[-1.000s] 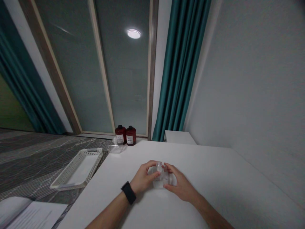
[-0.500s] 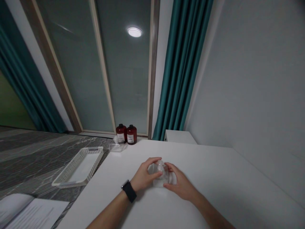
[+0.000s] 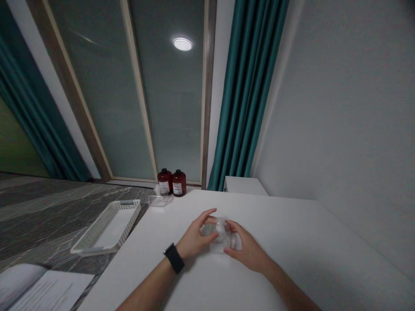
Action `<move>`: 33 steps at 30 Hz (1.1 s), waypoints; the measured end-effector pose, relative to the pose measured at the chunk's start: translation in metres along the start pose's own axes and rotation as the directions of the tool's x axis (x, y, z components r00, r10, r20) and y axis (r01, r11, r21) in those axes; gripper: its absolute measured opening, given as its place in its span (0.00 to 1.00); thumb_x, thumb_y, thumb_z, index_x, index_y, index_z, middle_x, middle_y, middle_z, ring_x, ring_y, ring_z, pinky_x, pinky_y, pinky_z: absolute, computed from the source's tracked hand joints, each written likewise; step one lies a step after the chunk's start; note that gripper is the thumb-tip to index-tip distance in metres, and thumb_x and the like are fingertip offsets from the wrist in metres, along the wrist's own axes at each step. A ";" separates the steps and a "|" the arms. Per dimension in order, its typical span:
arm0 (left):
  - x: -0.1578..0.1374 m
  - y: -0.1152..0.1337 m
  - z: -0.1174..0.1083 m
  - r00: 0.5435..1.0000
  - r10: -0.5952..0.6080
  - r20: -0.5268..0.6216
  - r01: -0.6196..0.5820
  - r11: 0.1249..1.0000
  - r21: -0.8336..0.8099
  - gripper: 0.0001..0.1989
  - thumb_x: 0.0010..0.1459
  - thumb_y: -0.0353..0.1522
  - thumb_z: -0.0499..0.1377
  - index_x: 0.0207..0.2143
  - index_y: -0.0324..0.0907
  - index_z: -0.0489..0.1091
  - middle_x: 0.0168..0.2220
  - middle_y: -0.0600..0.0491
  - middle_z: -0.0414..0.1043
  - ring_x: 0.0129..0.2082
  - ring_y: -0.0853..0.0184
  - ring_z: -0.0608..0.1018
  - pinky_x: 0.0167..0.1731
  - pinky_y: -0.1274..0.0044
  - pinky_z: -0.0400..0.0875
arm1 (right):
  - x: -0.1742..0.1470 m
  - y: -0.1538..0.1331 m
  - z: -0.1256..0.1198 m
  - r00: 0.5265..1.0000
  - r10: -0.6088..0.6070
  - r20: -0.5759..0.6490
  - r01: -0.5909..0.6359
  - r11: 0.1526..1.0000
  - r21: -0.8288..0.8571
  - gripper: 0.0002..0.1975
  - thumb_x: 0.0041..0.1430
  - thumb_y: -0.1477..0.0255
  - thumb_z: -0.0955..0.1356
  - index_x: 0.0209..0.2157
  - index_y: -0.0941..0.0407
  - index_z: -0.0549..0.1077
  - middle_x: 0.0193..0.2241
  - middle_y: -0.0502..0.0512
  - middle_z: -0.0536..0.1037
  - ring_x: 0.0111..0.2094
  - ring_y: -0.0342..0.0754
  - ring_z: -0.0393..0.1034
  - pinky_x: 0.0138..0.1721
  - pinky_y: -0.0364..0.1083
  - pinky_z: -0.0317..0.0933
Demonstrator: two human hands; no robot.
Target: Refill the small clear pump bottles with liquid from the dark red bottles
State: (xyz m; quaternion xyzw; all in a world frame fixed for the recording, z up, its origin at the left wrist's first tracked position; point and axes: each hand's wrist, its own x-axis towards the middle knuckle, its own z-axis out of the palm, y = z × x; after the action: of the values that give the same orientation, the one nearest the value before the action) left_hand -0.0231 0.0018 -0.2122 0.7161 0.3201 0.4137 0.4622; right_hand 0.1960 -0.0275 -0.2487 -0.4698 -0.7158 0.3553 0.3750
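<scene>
A small clear plastic box sits on the white table between my hands. Something clear and crumpled-looking shows at its top; its exact kind is hard to make out. My left hand, with a dark watch at the wrist, is at the box's left side. Its fingers are apart, the index finger lifted and the thumb near the box's front. From the right side, my right hand grips the box between thumb and fingers.
Two dark red bottles with white labels stand at the table's far left corner, beside another clear box. Left of the table lie a white perforated basket and an open book. A white cabinet stands behind the table.
My left hand has drawn slightly left and its index finger has lifted off the clear crumpled thing. My right hand and the box have shifted a little to the right.
</scene>
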 end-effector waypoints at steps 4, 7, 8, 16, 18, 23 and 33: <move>0.000 0.001 -0.003 0.999 0.035 -0.039 -0.034 0.999 0.031 0.29 0.53 0.27 0.63 0.57 0.42 0.62 0.41 0.50 0.78 0.50 0.60 0.76 0.59 0.65 0.61 | 0.000 -0.002 -0.001 1.000 -0.013 -0.007 0.012 1.000 -0.012 0.33 0.48 0.76 0.73 0.56 0.53 0.63 0.54 0.59 0.72 0.56 0.57 0.66 0.59 0.58 0.56; 0.000 -0.001 -0.003 0.999 0.033 -0.010 -0.032 0.998 0.044 0.30 0.53 0.27 0.63 0.58 0.42 0.62 0.45 0.48 0.78 0.52 0.59 0.75 0.60 0.65 0.59 | 0.000 -0.004 -0.001 1.000 -0.005 -0.017 0.005 1.000 -0.012 0.31 0.47 0.77 0.73 0.54 0.53 0.64 0.53 0.58 0.72 0.55 0.57 0.67 0.59 0.58 0.57; -0.001 -0.002 -0.003 1.000 0.026 0.010 -0.026 0.999 0.048 0.30 0.53 0.27 0.63 0.59 0.42 0.62 0.48 0.47 0.77 0.53 0.59 0.74 0.61 0.65 0.59 | 0.000 -0.004 0.000 1.000 -0.002 -0.016 0.002 1.000 -0.010 0.31 0.47 0.77 0.73 0.53 0.53 0.64 0.52 0.58 0.72 0.55 0.56 0.66 0.59 0.58 0.56; 0.000 0.000 -0.004 0.999 0.036 -0.011 -0.035 0.997 0.073 0.27 0.53 0.27 0.63 0.56 0.41 0.65 0.45 0.49 0.77 0.53 0.59 0.74 0.63 0.63 0.55 | 0.002 -0.003 0.000 1.000 0.020 -0.010 -0.020 1.000 0.023 0.33 0.47 0.77 0.73 0.55 0.54 0.61 0.52 0.59 0.72 0.54 0.56 0.67 0.59 0.58 0.56; 0.000 -0.001 -0.005 0.999 0.037 -0.006 -0.036 0.996 0.076 0.28 0.53 0.27 0.63 0.57 0.41 0.64 0.47 0.48 0.75 0.53 0.59 0.74 0.62 0.63 0.58 | 0.002 -0.002 0.000 1.000 0.022 -0.012 -0.022 0.999 0.032 0.33 0.47 0.77 0.73 0.55 0.53 0.62 0.51 0.59 0.73 0.54 0.56 0.67 0.59 0.59 0.57; -0.002 -0.009 -0.005 0.998 0.045 0.052 -0.054 0.983 0.178 0.32 0.49 0.28 0.66 0.57 0.44 0.64 0.57 0.45 0.66 0.58 0.55 0.68 0.59 0.62 0.62 | 0.001 0.000 -0.002 1.000 0.019 -0.008 -0.019 1.000 0.013 0.33 0.47 0.75 0.74 0.55 0.53 0.62 0.51 0.59 0.73 0.53 0.57 0.67 0.59 0.59 0.56; -0.001 -0.018 -0.005 0.996 -0.012 0.088 -0.009 0.973 0.229 0.28 0.47 0.31 0.68 0.51 0.39 0.67 0.47 0.46 0.71 0.47 0.57 0.73 0.52 0.66 0.66 | 0.002 0.001 -0.006 0.986 -0.145 -0.087 0.150 0.987 0.054 0.24 0.57 0.69 0.68 0.56 0.52 0.64 0.54 0.59 0.68 0.57 0.55 0.64 0.58 0.56 0.59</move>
State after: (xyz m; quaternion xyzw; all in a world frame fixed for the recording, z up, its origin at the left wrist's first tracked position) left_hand -0.0293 0.0099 -0.2284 0.7821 0.3455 0.3414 0.3904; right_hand 0.2006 -0.0244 -0.2462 -0.4183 -0.7216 0.3280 0.4436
